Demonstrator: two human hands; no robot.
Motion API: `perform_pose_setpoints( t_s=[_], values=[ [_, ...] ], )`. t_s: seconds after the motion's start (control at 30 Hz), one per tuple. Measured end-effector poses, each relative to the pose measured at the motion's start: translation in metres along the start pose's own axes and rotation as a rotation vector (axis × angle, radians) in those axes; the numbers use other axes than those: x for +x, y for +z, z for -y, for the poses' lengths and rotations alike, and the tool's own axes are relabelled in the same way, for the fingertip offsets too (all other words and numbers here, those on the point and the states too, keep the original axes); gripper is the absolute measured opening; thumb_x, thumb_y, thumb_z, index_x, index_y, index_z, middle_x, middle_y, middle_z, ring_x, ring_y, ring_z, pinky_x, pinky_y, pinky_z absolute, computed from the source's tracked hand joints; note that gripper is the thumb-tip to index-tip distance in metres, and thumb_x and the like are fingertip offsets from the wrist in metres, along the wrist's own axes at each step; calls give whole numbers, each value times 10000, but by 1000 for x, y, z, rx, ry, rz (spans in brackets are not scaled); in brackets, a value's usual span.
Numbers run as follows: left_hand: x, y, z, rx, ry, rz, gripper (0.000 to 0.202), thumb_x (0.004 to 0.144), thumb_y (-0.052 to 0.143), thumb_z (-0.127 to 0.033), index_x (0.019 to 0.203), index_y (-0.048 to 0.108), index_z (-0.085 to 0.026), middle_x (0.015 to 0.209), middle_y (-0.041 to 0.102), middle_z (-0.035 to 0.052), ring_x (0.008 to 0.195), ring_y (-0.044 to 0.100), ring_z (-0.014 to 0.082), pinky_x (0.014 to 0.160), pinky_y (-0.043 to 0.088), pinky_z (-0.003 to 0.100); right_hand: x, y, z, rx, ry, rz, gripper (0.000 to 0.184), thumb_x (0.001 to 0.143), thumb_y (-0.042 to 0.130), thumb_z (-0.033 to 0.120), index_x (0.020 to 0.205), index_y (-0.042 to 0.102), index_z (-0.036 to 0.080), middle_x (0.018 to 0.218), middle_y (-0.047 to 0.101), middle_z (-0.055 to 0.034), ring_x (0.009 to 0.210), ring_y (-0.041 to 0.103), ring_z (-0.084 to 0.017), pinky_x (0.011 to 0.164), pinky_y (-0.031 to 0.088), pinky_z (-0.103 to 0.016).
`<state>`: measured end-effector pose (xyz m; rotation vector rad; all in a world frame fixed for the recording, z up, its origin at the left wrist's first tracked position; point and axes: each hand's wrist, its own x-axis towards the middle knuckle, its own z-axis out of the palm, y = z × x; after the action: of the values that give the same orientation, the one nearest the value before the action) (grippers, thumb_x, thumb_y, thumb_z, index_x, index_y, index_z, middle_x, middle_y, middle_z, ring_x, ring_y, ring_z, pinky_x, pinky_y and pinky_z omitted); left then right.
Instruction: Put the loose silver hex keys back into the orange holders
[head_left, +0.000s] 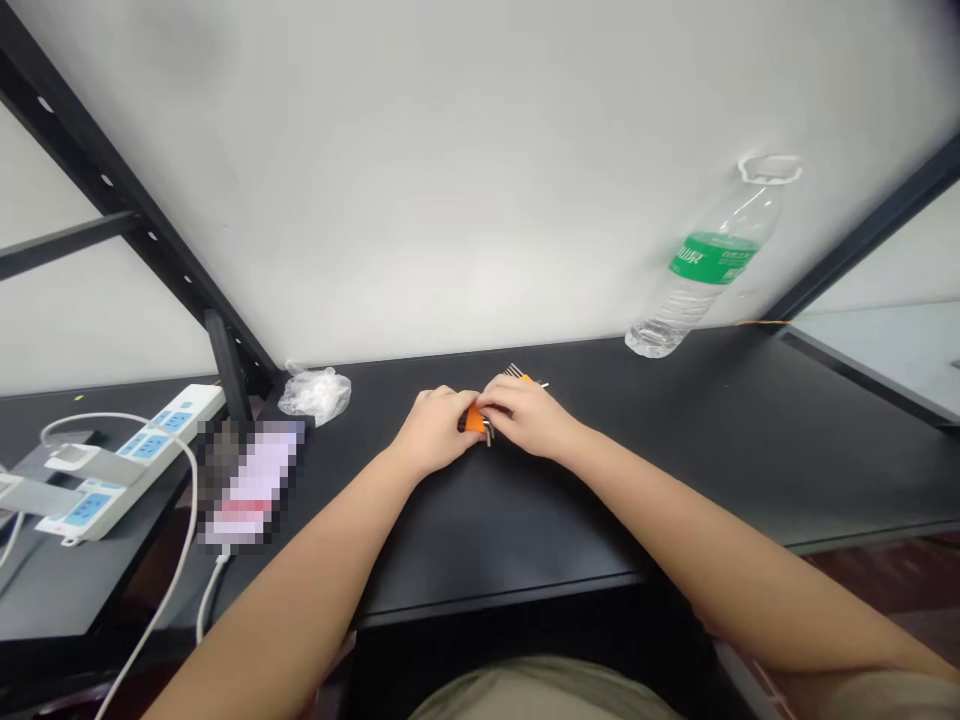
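Both my hands meet over a small orange holder (474, 419) with several metal hex keys sticking out of it, on the black tabletop (525, 520) near the back wall. My left hand (435, 428) is closed on the holder's left end. My right hand (525, 412) is closed over its right side, fingers pinched on the keys; metal tips (516, 372) poke out behind it. Most of the holder is hidden under my fingers.
A clear water bottle (705, 265) with a green label stands at the back right. A crumpled clear plastic bag (315, 393) lies at the back left. Further left are a blurred-out phone (247, 485) on a white cable and a white power strip (124, 460).
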<state>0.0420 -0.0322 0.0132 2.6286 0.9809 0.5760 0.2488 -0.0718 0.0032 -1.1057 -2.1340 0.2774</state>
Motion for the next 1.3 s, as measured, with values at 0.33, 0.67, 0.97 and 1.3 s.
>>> perform_pose_setpoints(
  t_s=[0.33,0.67,0.97,1.3],
  values=[
    [-1,0,5,-94,-54,-19,431,869,665,-289,1297,617,-276,1057,722,23,947,661,226,880,524,356,0,1,-14,115,155,-70,153,921,580,180,979,711,232,964,700,-27,865,642,-181,838,506,-349],
    [0,6,14,-32,-115,-2,518,859,689,-305,1366,594,-262,1168,710,47,1070,656,245,955,522,362,-7,-17,-37,-405,301,237,115,922,625,225,948,736,209,1045,661,-80,867,634,-192,764,476,-301],
    [1,5,13,-35,-105,14,521,856,703,-331,1360,599,-251,1180,714,47,1068,655,248,962,515,368,-4,-15,-33,-483,319,289,174,952,552,184,918,723,196,1018,668,-96,913,648,-214,779,466,-304],
    [0,8,16,-59,-86,25,548,828,724,-303,1362,604,-268,1122,711,45,1023,661,239,921,523,351,-3,-8,-19,-413,358,280,94,801,649,124,754,611,197,806,661,-61,680,581,-183,629,385,-301]
  ],
)
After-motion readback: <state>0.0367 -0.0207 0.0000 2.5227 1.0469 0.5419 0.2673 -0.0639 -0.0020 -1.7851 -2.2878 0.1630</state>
